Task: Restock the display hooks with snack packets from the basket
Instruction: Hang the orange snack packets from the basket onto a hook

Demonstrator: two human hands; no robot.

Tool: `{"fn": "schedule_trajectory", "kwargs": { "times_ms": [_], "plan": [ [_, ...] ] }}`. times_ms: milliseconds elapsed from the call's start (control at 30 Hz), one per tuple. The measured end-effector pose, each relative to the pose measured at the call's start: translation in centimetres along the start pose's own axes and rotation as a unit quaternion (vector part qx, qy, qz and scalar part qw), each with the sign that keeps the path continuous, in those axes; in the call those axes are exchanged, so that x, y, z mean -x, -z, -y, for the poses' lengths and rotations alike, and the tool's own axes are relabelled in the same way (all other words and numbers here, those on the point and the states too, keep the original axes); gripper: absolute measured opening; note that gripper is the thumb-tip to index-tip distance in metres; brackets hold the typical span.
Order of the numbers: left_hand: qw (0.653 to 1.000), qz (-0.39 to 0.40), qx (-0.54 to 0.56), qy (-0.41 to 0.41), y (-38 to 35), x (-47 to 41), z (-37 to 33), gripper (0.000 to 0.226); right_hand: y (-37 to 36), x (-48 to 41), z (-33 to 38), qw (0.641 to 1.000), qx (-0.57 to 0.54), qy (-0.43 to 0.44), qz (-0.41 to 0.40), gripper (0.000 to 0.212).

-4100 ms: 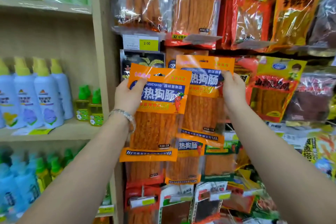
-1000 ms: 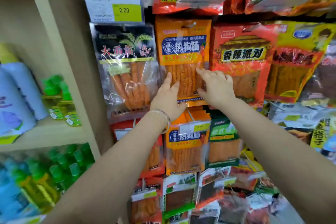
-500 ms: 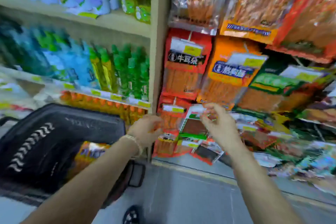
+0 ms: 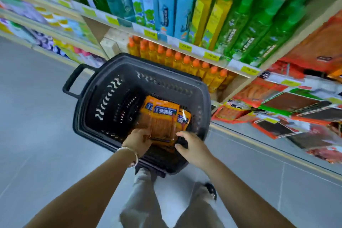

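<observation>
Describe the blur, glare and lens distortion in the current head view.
Head view: motion blur smears the bottles on the shelves and the hanging packets at right; the basket and its orange packets are sharper, with a small glare streak on the plastic. Wide-angle distortion tilts the shelves and stretches both forearms. Light is even, shadows soft. The left hand and right hand read clearly.

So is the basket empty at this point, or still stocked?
Still stocked: orange packets lie overlapped in the black basket. Left hand is on them; how many remain cannot be told.
</observation>
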State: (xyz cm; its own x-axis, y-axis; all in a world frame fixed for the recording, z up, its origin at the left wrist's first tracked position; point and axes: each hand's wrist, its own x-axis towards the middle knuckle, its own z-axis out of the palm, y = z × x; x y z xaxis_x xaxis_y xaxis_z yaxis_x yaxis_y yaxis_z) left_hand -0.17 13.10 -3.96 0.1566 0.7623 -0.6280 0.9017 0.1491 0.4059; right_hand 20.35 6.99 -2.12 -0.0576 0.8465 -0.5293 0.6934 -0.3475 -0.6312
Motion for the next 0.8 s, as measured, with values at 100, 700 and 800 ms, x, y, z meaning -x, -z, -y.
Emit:
{"fn": "schedule_trajectory", "kwargs": {
  "times_ms": [100,700,800],
  "plan": [
    [0.999,0.033,-0.013,-0.004,1.6,-3.8,3.6,0.033,-3.1,-5.3,0.6,0.998,-0.003,-0.053,0.022,0.046],
    [0.98,0.195,0.014,0.037,-2.8,-22.6,12.4,0.033,-17.0,-26.8,-11.9,0.886,-0.234,-0.38,-0.125,0.056],
    [0.985,0.153,0.061,0.045,-2.6,-23.4,12.5,0.028,-18.4,-27.2,-13.1,0.873,-0.195,-0.425,-0.137,0.076]
  ]
}}
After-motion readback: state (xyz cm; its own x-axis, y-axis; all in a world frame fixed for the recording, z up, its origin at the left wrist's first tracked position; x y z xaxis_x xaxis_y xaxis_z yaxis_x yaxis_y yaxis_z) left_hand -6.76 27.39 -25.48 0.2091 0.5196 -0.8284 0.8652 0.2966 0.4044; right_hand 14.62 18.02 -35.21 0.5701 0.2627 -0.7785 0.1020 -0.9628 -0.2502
